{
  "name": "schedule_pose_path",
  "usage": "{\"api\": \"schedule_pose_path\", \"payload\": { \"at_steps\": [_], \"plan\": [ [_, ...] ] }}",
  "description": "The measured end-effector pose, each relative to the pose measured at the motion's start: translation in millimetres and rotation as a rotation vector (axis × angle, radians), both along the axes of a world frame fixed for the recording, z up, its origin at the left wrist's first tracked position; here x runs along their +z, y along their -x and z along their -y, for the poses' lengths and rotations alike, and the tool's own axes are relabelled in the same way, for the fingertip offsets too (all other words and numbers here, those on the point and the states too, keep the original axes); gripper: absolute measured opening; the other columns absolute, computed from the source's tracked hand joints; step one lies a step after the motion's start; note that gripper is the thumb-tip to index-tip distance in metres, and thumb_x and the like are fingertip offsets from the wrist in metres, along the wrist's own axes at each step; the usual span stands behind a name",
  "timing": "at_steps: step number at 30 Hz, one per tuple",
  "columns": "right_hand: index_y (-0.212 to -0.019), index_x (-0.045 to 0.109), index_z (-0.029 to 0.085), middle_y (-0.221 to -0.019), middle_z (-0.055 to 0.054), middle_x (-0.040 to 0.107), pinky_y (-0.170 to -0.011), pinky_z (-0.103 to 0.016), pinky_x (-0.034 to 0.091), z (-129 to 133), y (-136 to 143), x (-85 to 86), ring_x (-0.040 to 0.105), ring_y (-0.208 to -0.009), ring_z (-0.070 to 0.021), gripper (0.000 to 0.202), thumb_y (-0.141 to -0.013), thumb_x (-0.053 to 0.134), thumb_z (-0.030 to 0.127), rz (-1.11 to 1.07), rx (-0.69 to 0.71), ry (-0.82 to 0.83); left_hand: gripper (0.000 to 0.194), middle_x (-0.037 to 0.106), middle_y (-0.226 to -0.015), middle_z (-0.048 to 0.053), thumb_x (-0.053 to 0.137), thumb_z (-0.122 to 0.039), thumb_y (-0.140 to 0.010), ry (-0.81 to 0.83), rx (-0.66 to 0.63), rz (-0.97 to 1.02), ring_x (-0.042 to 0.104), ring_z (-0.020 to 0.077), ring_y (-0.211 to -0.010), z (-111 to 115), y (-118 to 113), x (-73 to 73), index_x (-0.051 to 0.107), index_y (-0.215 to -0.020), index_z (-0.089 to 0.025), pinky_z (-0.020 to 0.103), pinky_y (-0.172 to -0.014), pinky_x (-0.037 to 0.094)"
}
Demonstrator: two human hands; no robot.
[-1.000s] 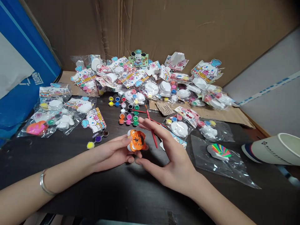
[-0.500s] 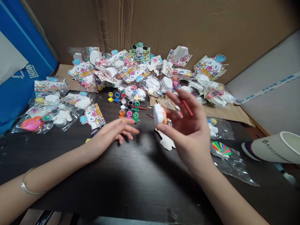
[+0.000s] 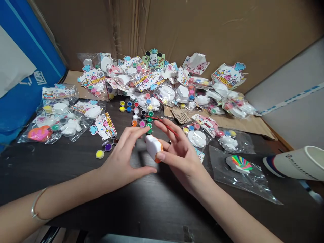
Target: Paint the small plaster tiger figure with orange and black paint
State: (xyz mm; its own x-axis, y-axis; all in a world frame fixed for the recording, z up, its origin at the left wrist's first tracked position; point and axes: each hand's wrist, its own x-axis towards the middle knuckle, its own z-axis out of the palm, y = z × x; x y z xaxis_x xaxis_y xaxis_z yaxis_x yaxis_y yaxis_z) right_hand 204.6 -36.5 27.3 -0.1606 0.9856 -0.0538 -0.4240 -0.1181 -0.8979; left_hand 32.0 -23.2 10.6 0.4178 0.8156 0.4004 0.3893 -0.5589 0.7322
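My right hand (image 3: 181, 155) grips a small white plaster figure (image 3: 153, 147) with orange paint along one edge, its plain white side turned left. A thin red paintbrush (image 3: 169, 128) is tucked among the same hand's fingers. Just left of the figure is my left hand (image 3: 124, 155), thumb and fingers spread apart with nothing in them. Behind the hands stand joined paint pots (image 3: 142, 124) in several colours, opened. Beside my left wrist are a yellow pot (image 3: 100, 154) and a purple pot (image 3: 108, 147).
Bagged white plaster figures (image 3: 167, 92) with cartoon cards are heaped along the cardboard wall (image 3: 192, 27). More bags (image 3: 60, 108) lie at the left. At the right are a rainbow-striped piece (image 3: 241, 163) on a clear bag and a paper cup (image 3: 293, 162). A torn cardboard piece (image 3: 181, 115) lies behind.
My right hand has come down and left with the plaster figure and brush. My left hand has moved right and its thumb and fingers have opened toward the figure.
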Motion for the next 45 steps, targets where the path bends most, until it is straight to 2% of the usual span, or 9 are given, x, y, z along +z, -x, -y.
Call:
{"api": "schedule_pose_path", "payload": {
  "at_steps": [3,7,12,16,21,27,37,41,45],
  "plan": [
    [-0.114,0.056,0.035,-0.143,0.000,0.048,-0.069,-0.024,0.055,1.9,1.7,1.2,0.065,-0.080,-0.0098,0.064,-0.058,0.081,0.015,-0.051,0.031,0.081,0.075,0.047,-0.123,0.008,0.078,-0.024,-0.071,-0.210,0.021,-0.062,0.049,0.0256,-0.115,1.0,1.0,0.5,0.038,-0.134,-0.028,0.039,-0.092,0.049],
    [-0.110,0.059,0.034,-0.141,0.001,0.050,-0.064,-0.023,0.053,3.0,4.0,1.1,0.063,-0.077,-0.0093,0.062,-0.056,0.081,0.015,-0.095,0.039,0.153,0.066,0.048,-0.119,0.008,0.075,-0.024,-0.074,-0.306,0.020,-0.077,0.050,0.0260,-0.113,1.3,1.0,0.9,0.040,-0.130,-0.026,0.041,-0.093,0.048],
    [-0.110,0.058,0.035,-0.142,0.002,0.047,-0.060,-0.023,0.052,4.2,6.2,1.5,0.063,-0.077,-0.0096,0.064,-0.054,0.081,0.013,-0.119,0.019,0.171,0.069,0.051,-0.117,0.009,0.081,-0.040,-0.067,-0.160,0.036,-0.040,0.054,0.0257,-0.106,3.3,-0.4,0.5,0.043,-0.123,-0.023,0.038,-0.084,0.051],
    [-0.111,0.056,0.035,-0.144,0.002,0.045,-0.059,-0.021,0.052,6.2,8.4,2.2,0.063,-0.080,-0.0099,0.068,-0.053,0.080,0.010,-0.120,0.009,0.198,0.061,0.056,-0.107,0.005,0.082,-0.037,-0.065,-0.071,0.059,-0.048,0.057,0.0232,-0.099,6.9,-3.7,2.0,0.045,-0.111,-0.023,0.035,-0.080,0.051],
    [-0.110,0.056,0.035,-0.144,0.002,0.045,-0.061,-0.022,0.052,7.4,12.0,0.6,0.063,-0.079,-0.0093,0.067,-0.052,0.081,0.012,-0.115,-0.009,0.221,0.056,0.057,-0.104,0.003,0.080,-0.028,-0.064,-0.055,0.102,-0.029,0.059,0.0194,-0.092,10.0,-6.5,3.3,0.046,-0.109,-0.022,0.031,-0.075,0.052],
    [-0.108,0.056,0.035,-0.143,0.002,0.048,-0.069,-0.027,0.054,7.1,12.7,-1.5,0.064,-0.083,-0.0119,0.064,-0.052,0.081,0.015,-0.092,-0.031,0.236,0.053,0.058,-0.105,0.004,0.075,-0.022,-0.066,-0.079,0.119,-0.060,0.061,0.0204,-0.093,9.6,-6.7,2.7,0.045,-0.110,-0.022,0.031,-0.075,0.052],
    [-0.111,0.057,0.033,-0.143,-0.001,0.049,-0.084,-0.035,0.053,7.7,8.8,-0.1,0.064,-0.101,-0.0196,0.061,-0.056,0.081,0.026,-0.002,-0.018,0.250,0.044,0.060,-0.104,0.004,0.070,-0.019,-0.070,-0.117,0.094,-0.061,0.060,0.0213,-0.096,8.8,-6.0,4.0,0.047,-0.108,-0.022,0.033,-0.080,0.051],
    [-0.113,0.056,0.032,-0.143,-0.002,0.050,-0.100,-0.041,0.046,6.2,2.6,4.7,0.062,-0.111,-0.0224,0.054,-0.064,0.078,0.038,0.053,-0.113,0.164,0.044,0.061,-0.098,0.003,0.072,-0.018,-0.068,-0.028,0.092,-0.028,0.060,0.0183,-0.087,7.5,-5.4,5.7,0.050,-0.105,-0.021,0.030,-0.075,0.051],
    [-0.112,0.056,0.033,-0.140,-0.001,0.051,-0.105,-0.042,0.043,1.7,-10.4,5.8,0.062,-0.110,-0.0217,0.050,-0.067,0.078,0.038,0.119,-0.244,0.029,0.042,0.061,-0.098,0.003,0.069,-0.017,-0.068,0.037,0.058,0.018,0.059,0.0165,-0.084,5.8,-4.5,6.8,0.051,-0.106,-0.020,0.029,-0.073,0.051]
  ]
}}
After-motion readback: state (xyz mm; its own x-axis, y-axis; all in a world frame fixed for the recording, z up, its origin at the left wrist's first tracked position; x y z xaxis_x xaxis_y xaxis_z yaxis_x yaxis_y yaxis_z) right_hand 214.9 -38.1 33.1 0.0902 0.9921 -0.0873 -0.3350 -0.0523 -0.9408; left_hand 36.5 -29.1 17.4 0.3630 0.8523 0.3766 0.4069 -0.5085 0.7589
